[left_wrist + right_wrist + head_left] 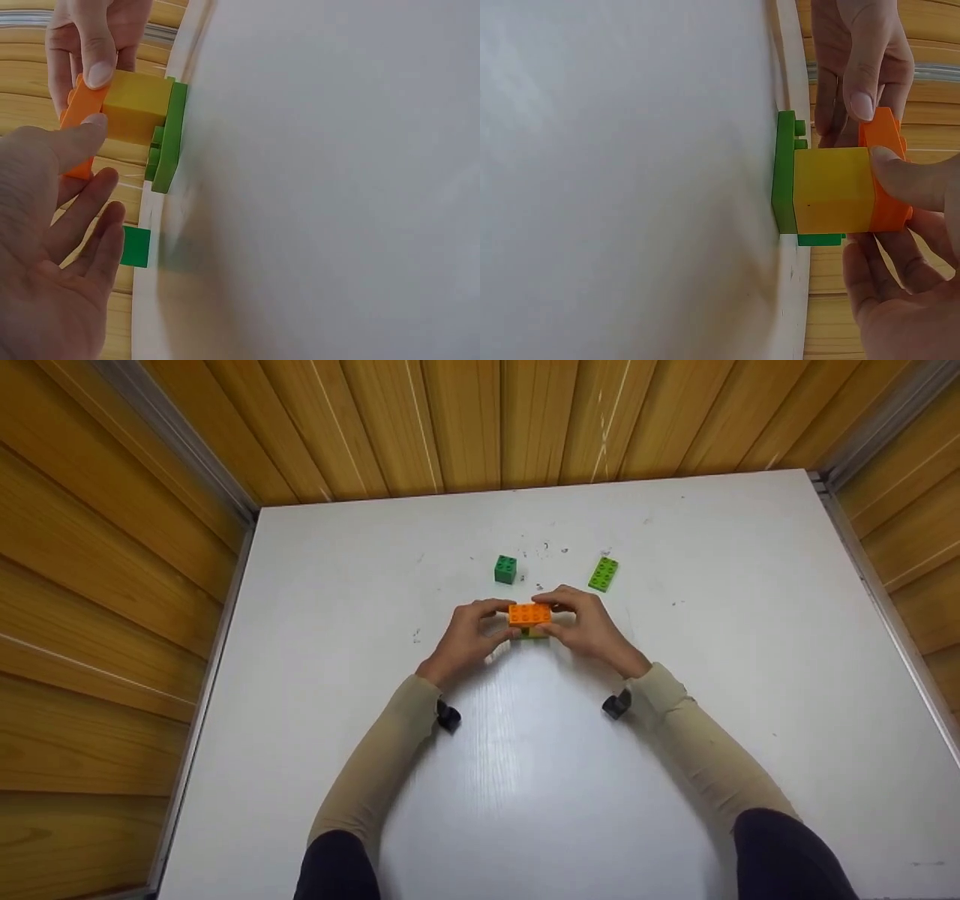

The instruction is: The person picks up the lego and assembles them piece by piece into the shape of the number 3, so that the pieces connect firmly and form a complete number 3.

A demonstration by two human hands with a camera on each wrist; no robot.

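Both hands meet at a small stack of toy building bricks. An orange brick forms its top, over a yellow brick that stands on a green plate lying flat on the table. Thumb and fingers of the left hand pinch the orange brick's left end, which overhangs the yellow one. At the other end, the right hand pinches the orange brick above the yellow brick, its thumb on the near side. Studs of the plate show beside the yellow brick in the left wrist view.
Beyond the hands, a dark green brick stands on the white table. A light green plate lies farther right, studs up. Wood-panelled walls border the table at the back and both sides.
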